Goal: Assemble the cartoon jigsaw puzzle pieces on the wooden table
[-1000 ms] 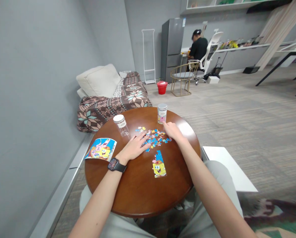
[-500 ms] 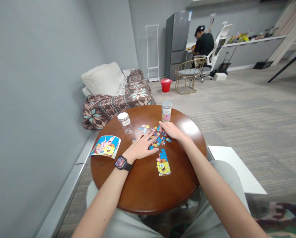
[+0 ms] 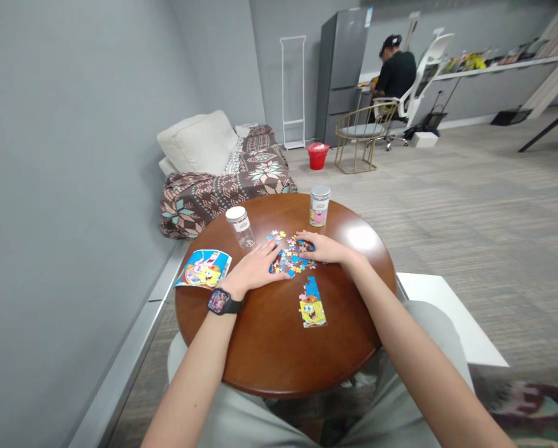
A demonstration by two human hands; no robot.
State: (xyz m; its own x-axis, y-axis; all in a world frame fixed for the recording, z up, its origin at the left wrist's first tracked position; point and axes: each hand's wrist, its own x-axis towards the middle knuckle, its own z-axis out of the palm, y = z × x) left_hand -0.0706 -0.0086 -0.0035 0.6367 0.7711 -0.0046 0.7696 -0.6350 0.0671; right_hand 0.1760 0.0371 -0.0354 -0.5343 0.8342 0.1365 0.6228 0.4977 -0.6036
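Note:
Loose jigsaw pieces (image 3: 290, 255) lie in a pile on the round brown table (image 3: 279, 361), between my two hands. My left hand (image 3: 259, 267) rests at the pile's left edge, fingers spread and thumb stretched toward the pieces. On the right side, my right hand (image 3: 324, 247) lies over the edge of the pile with its fingers apart and partly bent; what is under its palm is hidden. Nearer to me is a joined section of the puzzle (image 3: 312, 308), showing a yellow cartoon face and blue above. A picture sheet (image 3: 204, 269) with the same character lies at the left.
A clear jar with a white lid (image 3: 240, 227) stands at the table's back left, and a silver-lidded jar (image 3: 319, 206) at the back right. Beyond are a covered couch (image 3: 232, 193), a red bin (image 3: 317, 155), a gold chair (image 3: 360, 132) and a seated person (image 3: 397, 71).
My left hand has drawn slightly left, off the pieces. The right hand has spread its fingers and settled along the pile's right side. The camera view has shifted a little.

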